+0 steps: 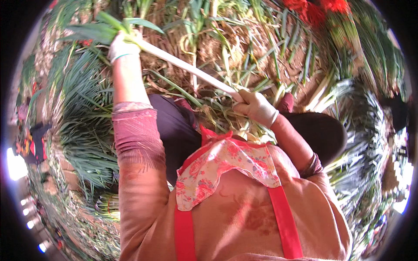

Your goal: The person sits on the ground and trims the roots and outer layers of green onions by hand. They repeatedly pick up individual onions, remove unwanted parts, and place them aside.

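Between my gloved hands a long Welsh onion (186, 66) is stretched slantwise, its bare white stalk running down to the right. My left hand (124, 47), at the upper left, grips it where the green leaves (107, 31) fan out. The fingers of my right hand (256, 106) close around the lower white end, so its tip is hidden. Beneath the stalk, loose onion plants and peeled leaves (225, 58) litter the soil between my knees.
A heap of green onions (85, 130) lies at my left, and another pile (356, 156) at my right. Bundled onions (349, 39) stand at the upper right near red netting or ties (307, 11). Dry soil (298, 58) shows ahead. At far left is a dark-clothed person (39, 143).
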A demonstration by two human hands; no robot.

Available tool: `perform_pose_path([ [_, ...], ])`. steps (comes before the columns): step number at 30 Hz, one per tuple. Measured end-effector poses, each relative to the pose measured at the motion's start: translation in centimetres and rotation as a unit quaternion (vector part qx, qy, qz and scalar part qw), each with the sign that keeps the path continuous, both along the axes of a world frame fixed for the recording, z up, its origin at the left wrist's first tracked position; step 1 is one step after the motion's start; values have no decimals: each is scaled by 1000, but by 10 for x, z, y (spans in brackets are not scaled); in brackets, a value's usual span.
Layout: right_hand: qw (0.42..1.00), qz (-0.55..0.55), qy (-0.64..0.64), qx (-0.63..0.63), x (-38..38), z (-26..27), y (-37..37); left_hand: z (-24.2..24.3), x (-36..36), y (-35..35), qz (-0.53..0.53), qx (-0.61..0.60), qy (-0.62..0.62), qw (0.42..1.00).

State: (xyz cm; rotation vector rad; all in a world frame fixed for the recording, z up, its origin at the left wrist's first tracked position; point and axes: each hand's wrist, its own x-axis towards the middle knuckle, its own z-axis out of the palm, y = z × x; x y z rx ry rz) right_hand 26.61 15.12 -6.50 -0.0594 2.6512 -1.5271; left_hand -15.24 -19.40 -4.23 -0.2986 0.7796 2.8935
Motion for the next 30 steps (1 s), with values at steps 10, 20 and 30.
perform_pose_path([
  [10, 933, -199, 24, 299, 43, 15, 94, -5, -50, -4, -19, 8, -60, 998],
  [20, 959, -264, 52, -87, 127, 110, 74, 138, 38, 267, -329, 40, 182, 926],
  [30, 657, -598, 250, -386, 300, 133, 102, 115, 511, 436, -769, -86, 437, 458],
])
